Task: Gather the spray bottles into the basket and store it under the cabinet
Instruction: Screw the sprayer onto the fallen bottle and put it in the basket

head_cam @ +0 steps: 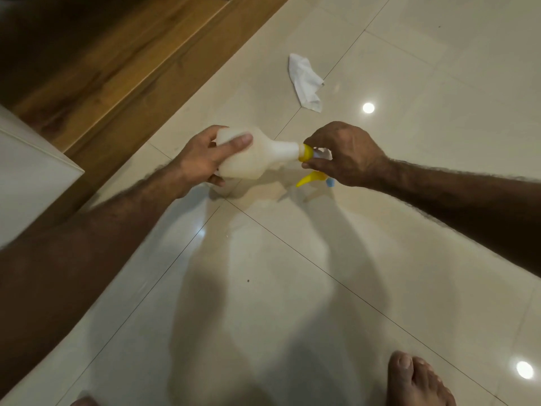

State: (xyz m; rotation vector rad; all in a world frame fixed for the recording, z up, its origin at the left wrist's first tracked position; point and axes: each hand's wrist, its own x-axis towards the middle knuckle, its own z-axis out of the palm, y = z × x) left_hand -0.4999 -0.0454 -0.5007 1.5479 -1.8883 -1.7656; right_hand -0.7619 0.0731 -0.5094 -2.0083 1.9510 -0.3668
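- Spray bottle (257, 158) is the only task item in view: white translucent body, held sideways in the air above the floor, base toward the left, neck toward the right; neither basket nor cabinet opening visible.
- Glossy cream tile floor (292, 288) fills most of the view, crossed by thin dark grout lines; two round lamp reflections on the right, soft arm shadows below the bottle.
- Wooden plinth (123, 71) runs diagonally across the upper left, dark recess above it.
- White panel edge (32, 177) juts in at the left margin, beside the wood.
- Left hand (202, 162) wrapped around the bottle's fat base, thumb on top, fingers curled beneath; firm hold.
- Right hand (347, 155) closed on the spray head at the neck end, thumb and forefinger pinching just past the yellow collar (307, 152).
- Bare right foot (415, 379) planted on the tile at lower right; sliver of another foot at the bottom edge, left of centre.
- Crumpled white cloth (306, 82) lies on the floor beyond the hands, well apart from the bottle, across a grout joint.
- Yellow trigger (311, 179) pokes out below the right hand, pointing down-left.
- Small blue part (330, 182) just beside the trigger, mostly hidden by the hand; function not clear.
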